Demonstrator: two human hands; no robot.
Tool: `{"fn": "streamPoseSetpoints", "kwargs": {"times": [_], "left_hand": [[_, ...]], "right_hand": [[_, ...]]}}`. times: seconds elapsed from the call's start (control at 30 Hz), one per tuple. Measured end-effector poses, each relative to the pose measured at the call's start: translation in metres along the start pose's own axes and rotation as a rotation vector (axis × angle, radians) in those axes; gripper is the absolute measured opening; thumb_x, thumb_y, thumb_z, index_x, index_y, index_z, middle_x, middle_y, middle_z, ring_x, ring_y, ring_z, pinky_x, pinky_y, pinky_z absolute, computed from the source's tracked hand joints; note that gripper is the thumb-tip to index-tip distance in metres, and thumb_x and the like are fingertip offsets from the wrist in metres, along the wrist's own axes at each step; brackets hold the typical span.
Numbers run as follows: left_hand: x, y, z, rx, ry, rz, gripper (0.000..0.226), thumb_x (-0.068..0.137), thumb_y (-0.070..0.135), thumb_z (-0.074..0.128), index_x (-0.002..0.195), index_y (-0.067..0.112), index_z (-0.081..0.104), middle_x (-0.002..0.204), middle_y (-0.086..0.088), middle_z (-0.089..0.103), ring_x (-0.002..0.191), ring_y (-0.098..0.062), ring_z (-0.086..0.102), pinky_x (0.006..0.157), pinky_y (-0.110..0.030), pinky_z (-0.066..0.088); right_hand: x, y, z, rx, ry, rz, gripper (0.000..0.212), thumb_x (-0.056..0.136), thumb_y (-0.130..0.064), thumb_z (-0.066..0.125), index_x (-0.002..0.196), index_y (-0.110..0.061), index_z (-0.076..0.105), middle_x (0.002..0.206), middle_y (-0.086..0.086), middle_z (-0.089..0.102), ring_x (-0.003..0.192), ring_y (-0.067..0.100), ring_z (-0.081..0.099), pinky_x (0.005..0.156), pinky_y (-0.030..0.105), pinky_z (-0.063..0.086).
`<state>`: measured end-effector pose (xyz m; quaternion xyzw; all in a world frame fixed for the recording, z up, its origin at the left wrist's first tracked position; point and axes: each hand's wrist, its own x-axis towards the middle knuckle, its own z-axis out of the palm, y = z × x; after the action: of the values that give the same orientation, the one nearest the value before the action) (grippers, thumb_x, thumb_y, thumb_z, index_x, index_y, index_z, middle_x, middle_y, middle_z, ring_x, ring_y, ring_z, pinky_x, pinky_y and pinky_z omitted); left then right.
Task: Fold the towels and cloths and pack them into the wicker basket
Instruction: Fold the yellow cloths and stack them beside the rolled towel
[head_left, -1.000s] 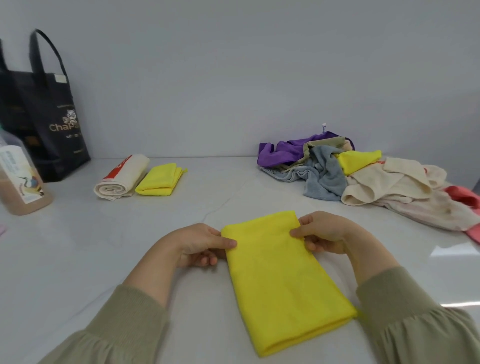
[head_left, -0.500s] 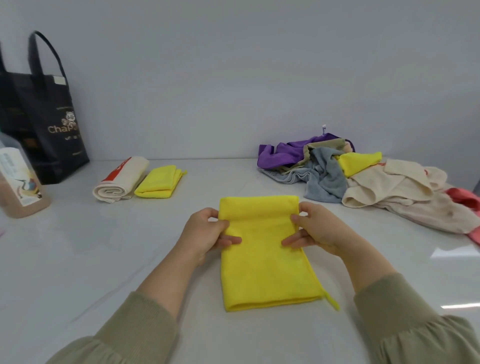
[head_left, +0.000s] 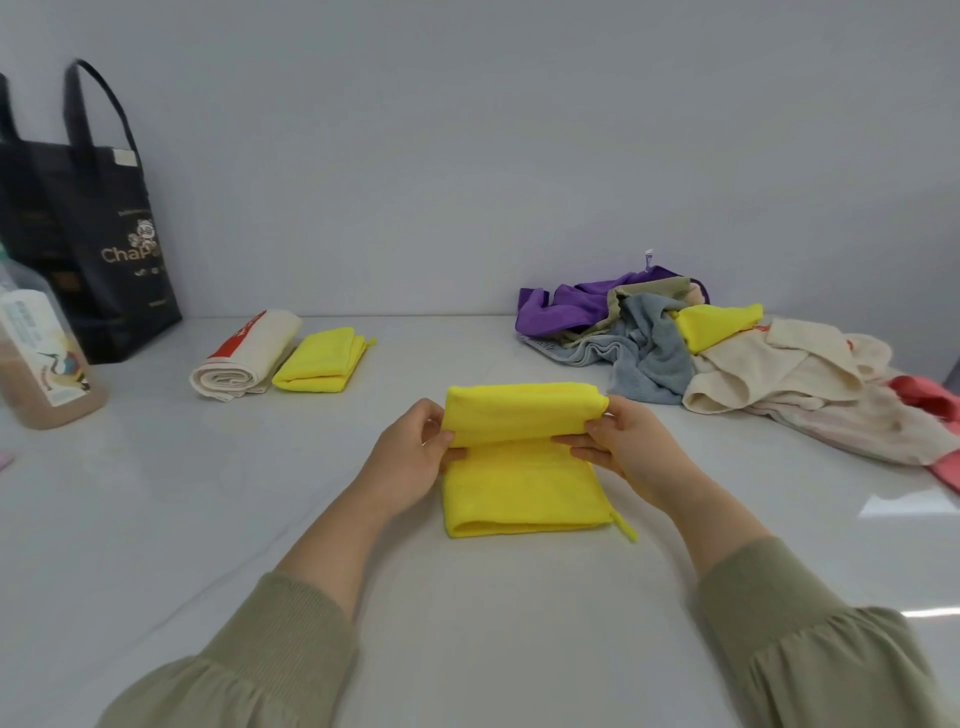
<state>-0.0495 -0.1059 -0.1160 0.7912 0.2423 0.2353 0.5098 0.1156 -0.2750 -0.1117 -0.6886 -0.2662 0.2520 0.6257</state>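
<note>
Nearest me, past my green sleeves (head_left: 270, 639), the yellow cloth (head_left: 519, 488) lies on the white table (head_left: 208, 519), its near part flat and already doubled, its far part raised and curling back towards me. My left hand (head_left: 415, 457) pinches the raised flap at its left edge and my right hand (head_left: 618, 447) pinches it at its right edge, thumbs on top and fingers tucked under. I judge it light, soft and limp: it will sag wherever it is not held, so gripping it at both side edges close to the fold line is right, and its fleecy surface should cling to itself, not slide. A small hanging loop (head_left: 623, 527) sticks out at the near right corner and may need tucking in. Further off to the left, a folded yellow cloth (head_left: 319, 361) lies just beside a rolled cream towel (head_left: 244, 358). To the right, the pile of unfolded cloths (head_left: 727, 358), purple, grey, yellow, cream and pink, sits near the cloth but not touching it. A bottle (head_left: 41, 364) and a black tote bag (head_left: 98, 244) stand at the far left. Nothing blocks this fold. I cannot see the wicker basket anywhere.
</note>
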Motion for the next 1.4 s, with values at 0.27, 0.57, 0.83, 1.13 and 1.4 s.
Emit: {"fn": "streamPoseSetpoints", "kwargs": {"times": [0.27,0.57,0.83,1.13,1.4], "left_hand": [[-0.002,0.002,-0.003,-0.165,0.001,-0.056,0.016,0.093,0.001,0.055,0.096,0.016,0.058,0.087,-0.003,0.064,0.052,-0.013,0.062,0.047,-0.023,0.047],[-0.011,0.010,-0.013,-0.083,-0.095,-0.152,0.023,0.093,0.004,0.045,0.088,0.008,0.067,0.057,-0.004,0.061,0.045,-0.017,0.058,0.046,-0.023,0.048],[-0.011,0.005,0.002,-0.264,-0.140,-0.262,0.009,0.088,0.009,0.066,0.079,0.008,0.066,0.065,-0.002,0.048,0.055,-0.009,0.053,0.052,-0.021,0.055],[-0.014,0.009,0.002,-0.348,-0.124,-0.229,0.023,0.088,-0.005,0.058,0.089,0.012,0.072,0.078,-0.008,0.059,0.054,-0.014,0.066,0.048,-0.018,0.053],[-0.011,0.005,-0.004,-0.021,-0.141,-0.175,0.028,0.083,-0.006,0.061,0.076,0.018,0.072,0.055,0.001,0.039,0.040,-0.008,0.045,0.050,-0.021,0.049]], "right_hand": [[-0.009,-0.002,-0.009,-0.367,0.049,-0.122,0.008,0.086,-0.005,0.065,0.084,-0.013,0.067,0.062,0.005,0.048,0.057,0.014,0.040,0.055,0.024,0.032],[-0.017,-0.013,-0.009,0.159,-0.185,0.222,0.016,0.100,-0.008,0.040,0.103,-0.006,0.056,0.089,0.019,0.071,0.068,0.025,0.071,0.055,0.031,0.058],[-0.014,-0.002,0.001,0.171,-0.154,0.275,0.007,0.093,-0.008,0.056,0.087,-0.008,0.053,0.071,0.009,0.053,0.060,0.018,0.060,0.052,0.030,0.058],[-0.016,-0.004,-0.005,0.178,-0.016,0.204,0.019,0.089,0.007,0.052,0.088,-0.010,0.061,0.074,0.009,0.047,0.066,0.019,0.048,0.061,0.032,0.048],[-0.022,0.003,0.004,-0.384,0.011,0.049,0.020,0.078,0.004,0.062,0.080,-0.015,0.065,0.061,-0.002,0.035,0.054,0.011,0.032,0.052,0.024,0.028]]}}
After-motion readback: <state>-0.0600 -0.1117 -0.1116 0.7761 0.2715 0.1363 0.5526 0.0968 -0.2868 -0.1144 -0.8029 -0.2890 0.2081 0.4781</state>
